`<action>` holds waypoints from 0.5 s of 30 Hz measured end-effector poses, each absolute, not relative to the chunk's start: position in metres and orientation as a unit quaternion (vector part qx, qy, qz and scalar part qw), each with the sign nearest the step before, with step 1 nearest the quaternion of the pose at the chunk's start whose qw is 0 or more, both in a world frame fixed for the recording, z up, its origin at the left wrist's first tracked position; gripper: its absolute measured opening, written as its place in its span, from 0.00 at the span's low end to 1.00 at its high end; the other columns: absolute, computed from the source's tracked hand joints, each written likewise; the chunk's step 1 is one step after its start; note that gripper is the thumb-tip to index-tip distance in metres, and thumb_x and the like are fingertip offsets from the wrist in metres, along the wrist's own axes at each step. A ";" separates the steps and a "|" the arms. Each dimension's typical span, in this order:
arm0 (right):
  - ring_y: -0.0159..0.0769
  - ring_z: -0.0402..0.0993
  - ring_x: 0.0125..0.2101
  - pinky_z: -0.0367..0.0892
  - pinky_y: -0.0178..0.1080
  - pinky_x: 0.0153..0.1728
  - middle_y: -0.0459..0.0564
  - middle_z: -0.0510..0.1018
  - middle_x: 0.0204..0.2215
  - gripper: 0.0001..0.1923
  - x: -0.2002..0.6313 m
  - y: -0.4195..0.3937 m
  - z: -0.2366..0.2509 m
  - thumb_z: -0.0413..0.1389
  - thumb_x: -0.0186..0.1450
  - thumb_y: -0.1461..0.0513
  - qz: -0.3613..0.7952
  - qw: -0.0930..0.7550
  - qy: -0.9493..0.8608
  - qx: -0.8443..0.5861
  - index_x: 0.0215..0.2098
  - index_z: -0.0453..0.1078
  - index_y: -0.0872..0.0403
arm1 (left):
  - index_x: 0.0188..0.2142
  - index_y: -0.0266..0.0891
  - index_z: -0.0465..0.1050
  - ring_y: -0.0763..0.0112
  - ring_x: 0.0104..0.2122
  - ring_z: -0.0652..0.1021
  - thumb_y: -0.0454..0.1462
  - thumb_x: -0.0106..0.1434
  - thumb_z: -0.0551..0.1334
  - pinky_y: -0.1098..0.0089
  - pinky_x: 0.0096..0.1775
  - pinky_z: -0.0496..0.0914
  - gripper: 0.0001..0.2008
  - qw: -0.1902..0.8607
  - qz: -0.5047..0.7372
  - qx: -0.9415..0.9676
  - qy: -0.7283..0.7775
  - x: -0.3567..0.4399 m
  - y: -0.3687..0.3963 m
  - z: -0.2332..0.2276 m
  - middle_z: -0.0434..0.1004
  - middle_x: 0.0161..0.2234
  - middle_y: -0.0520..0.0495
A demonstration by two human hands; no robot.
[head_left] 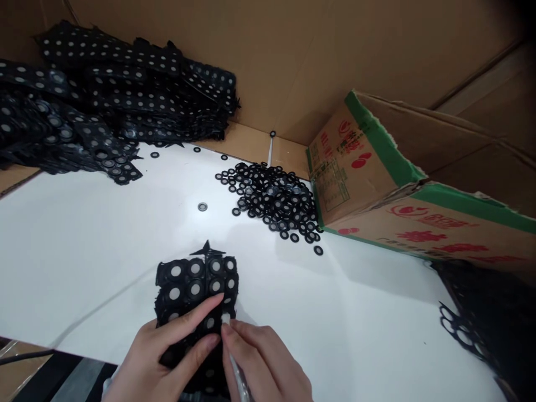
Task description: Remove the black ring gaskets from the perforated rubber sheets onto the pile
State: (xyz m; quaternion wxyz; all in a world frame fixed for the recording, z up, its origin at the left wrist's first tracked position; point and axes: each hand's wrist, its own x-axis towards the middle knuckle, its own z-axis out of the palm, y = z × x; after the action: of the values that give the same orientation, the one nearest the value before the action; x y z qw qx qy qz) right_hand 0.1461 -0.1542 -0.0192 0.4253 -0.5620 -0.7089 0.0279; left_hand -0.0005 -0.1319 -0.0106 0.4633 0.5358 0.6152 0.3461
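Note:
My left hand (167, 357) holds a black rubber sheet (195, 285) moulded with rows of small rings, its fingers spread over the sheet's lower part. My right hand (263, 363) is closed on a thin pale tool (239, 382), fingertips pressed at the sheet's lower right edge near a ring. The sheet lies over the near edge of a white table (84, 251). A heap of loose black rings (274, 198) sits further back, right of centre, and a single ring (202, 207) lies alone between the heap and the sheet.
A big stack of the same black sheets (92, 106) fills the far left. A tilted cardboard box with green edges (377, 178) stands at right, and emptied black sheet scrap (473, 329) lies below it. Cardboard walls (293, 56) close off the back.

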 end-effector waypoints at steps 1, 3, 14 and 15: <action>0.35 0.79 0.21 0.75 0.34 0.21 0.51 0.83 0.28 0.11 0.145 -0.154 -0.020 0.58 0.63 0.74 0.029 0.423 -0.709 -0.564 0.38 0.77 0.54 | 0.46 0.60 0.82 0.65 0.40 0.87 0.39 0.58 0.66 0.77 0.46 0.77 0.17 0.463 0.345 0.545 0.608 -0.001 -0.132 -0.011 0.87 0.41 0.61; 0.35 0.79 0.21 0.74 0.34 0.20 0.52 0.82 0.27 0.10 0.142 -0.154 -0.020 0.57 0.64 0.73 0.032 0.419 -0.710 -0.565 0.38 0.77 0.55 | 0.47 0.60 0.82 0.65 0.40 0.87 0.38 0.58 0.66 0.75 0.48 0.76 0.17 0.461 0.342 0.559 0.598 -0.004 -0.132 -0.011 0.87 0.42 0.60; 0.35 0.78 0.25 0.74 0.31 0.24 0.52 0.79 0.27 0.12 0.142 -0.149 -0.032 0.50 0.71 0.68 0.127 0.405 -0.724 -0.544 0.43 0.75 0.55 | 0.47 0.56 0.83 0.62 0.40 0.87 0.39 0.59 0.67 0.75 0.43 0.79 0.17 0.514 0.371 0.533 0.561 -0.004 -0.132 -0.011 0.88 0.41 0.55; 0.34 0.78 0.25 0.73 0.30 0.22 0.51 0.79 0.27 0.12 0.142 -0.148 -0.033 0.49 0.71 0.67 0.142 0.401 -0.724 -0.543 0.42 0.75 0.55 | 0.47 0.56 0.82 0.63 0.40 0.87 0.38 0.59 0.67 0.76 0.43 0.78 0.17 0.512 0.370 0.536 0.560 -0.004 -0.132 -0.012 0.88 0.41 0.56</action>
State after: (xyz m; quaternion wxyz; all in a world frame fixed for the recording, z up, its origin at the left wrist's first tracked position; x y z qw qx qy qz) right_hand 0.1421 -0.1481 -0.0328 0.4014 -0.5427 -0.7241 0.1416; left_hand -0.0044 -0.1317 -0.0115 0.5117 0.5361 0.5602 0.3700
